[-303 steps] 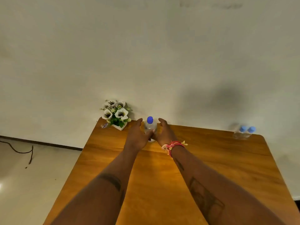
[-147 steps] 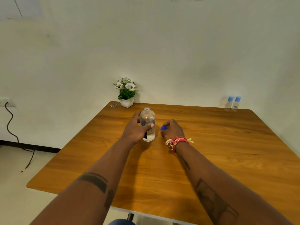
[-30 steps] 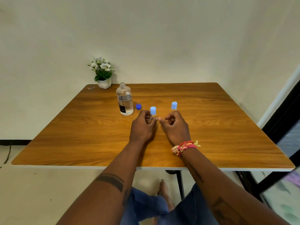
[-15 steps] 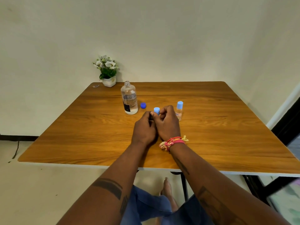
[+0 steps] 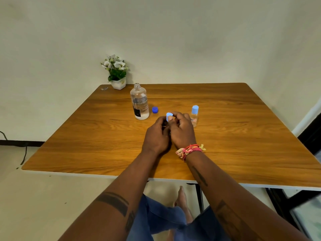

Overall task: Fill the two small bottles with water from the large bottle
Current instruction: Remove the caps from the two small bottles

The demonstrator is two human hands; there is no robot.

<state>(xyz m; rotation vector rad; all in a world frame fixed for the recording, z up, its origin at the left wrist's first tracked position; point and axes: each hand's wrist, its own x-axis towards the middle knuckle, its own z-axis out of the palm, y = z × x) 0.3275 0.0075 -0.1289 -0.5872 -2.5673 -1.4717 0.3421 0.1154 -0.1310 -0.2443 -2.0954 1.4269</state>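
Note:
The large clear bottle [image 5: 139,102] stands uncapped on the wooden table [image 5: 243,136], holding water, with its dark blue cap [image 5: 155,109] lying just to its right. My left hand [image 5: 156,136] wraps the body of one small bottle, which is hidden inside the fingers. My right hand [image 5: 181,130] pinches that bottle's light blue cap [image 5: 169,116] at the top. The second small bottle [image 5: 194,116] stands capped just right of my right hand.
A white pot of artificial flowers [image 5: 116,73] sits at the table's far left corner, with a small clear scrap [image 5: 104,88] beside it. A dark door frame [image 5: 311,133] is at the right. A cable [image 5: 22,153] trails on the floor to the left.
Over the last second my right hand closed in from beside the left hand onto the small bottle's cap. Earlier, the large bottle was uncapped and both small bottles came over from the far right corner.

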